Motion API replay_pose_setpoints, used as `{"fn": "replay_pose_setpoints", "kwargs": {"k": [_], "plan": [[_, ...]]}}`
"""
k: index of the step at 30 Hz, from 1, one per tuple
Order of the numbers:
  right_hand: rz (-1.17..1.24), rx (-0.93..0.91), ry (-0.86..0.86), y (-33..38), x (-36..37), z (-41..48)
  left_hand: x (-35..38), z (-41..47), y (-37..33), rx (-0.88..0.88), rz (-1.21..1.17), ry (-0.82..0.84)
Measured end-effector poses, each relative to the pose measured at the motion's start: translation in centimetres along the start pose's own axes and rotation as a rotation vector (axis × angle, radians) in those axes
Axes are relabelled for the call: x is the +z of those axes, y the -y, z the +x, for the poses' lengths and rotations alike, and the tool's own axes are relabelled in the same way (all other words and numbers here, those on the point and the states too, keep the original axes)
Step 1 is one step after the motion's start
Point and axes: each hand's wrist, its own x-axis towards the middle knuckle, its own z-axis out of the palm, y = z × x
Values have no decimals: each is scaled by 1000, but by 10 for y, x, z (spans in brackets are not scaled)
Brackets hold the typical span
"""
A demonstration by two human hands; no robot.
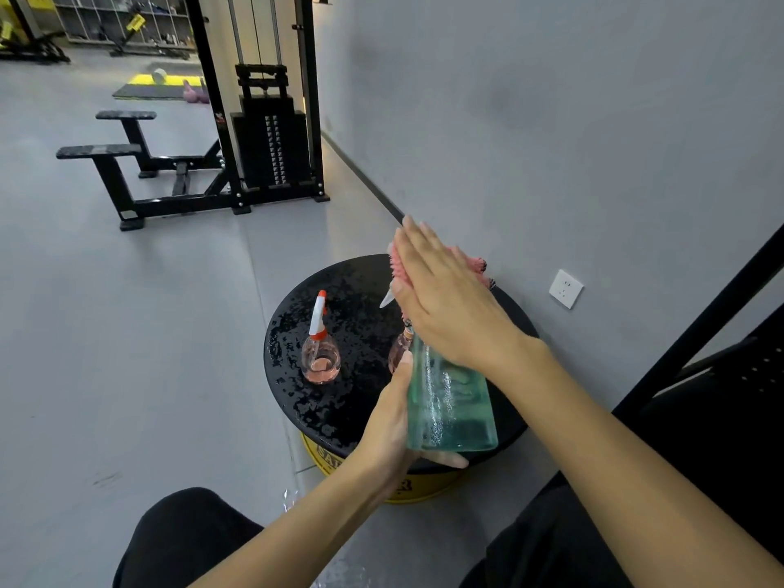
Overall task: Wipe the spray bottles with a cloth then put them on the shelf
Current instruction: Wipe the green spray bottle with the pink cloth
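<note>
While the left hand (390, 422) grasps the green spray bottle (449, 409) low on its body, thumb up the side and fingers curled beneath, the bottle is held tilted just above the near part of the round black desk (360, 316), at about 5 o'clock on its top. Just beyond, the right hand (445, 299) lies flat with straight fingers, pressing a pink cloth (396, 265) down over the bottle's sprayer head. Only a white tip pokes out on the hand's 9 o'clock side. Wiping of this bottle looks to be under way at its head; whether its body has been wiped I cannot tell. Farther on the desk, a small bottle of pink liquid (320, 358) with an orange-and-white sprayer stands upright at about 9 o'clock. A second pink bottle (399, 350) stands near the centre, mostly hidden behind the green one. Both appear to await their turn. No bottle is visibly on a shelf. The only shelving in view is a cubby unit (123, 19) far off at 11 o'clock, so all placing seems left to do.
</note>
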Motion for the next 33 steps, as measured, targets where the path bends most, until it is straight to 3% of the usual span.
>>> {"fn": "replay_pose_setpoints", "kwargs": {"k": [5, 11, 17, 23, 29, 33], "plan": [[-100, -152, 46, 9, 8, -20, -10, -1, 0, 39, 46, 14], [-33, -58, 25, -1, 4, -8, -3, -3, -1, 41, 45, -15], [-114, -212, 57, 7, 13, -23, -7, -5, -4, 69, 33, -30], [49, 18, 38, -9, -2, -1, -4, -5, -3, 35, -24, 2], [126, -74, 70, 4, 7, -27, -13, -5, -9, 72, -38, -7], [106, 27, 62, -6, 5, -18, -8, -7, -8, 15, -8, 48]]}}
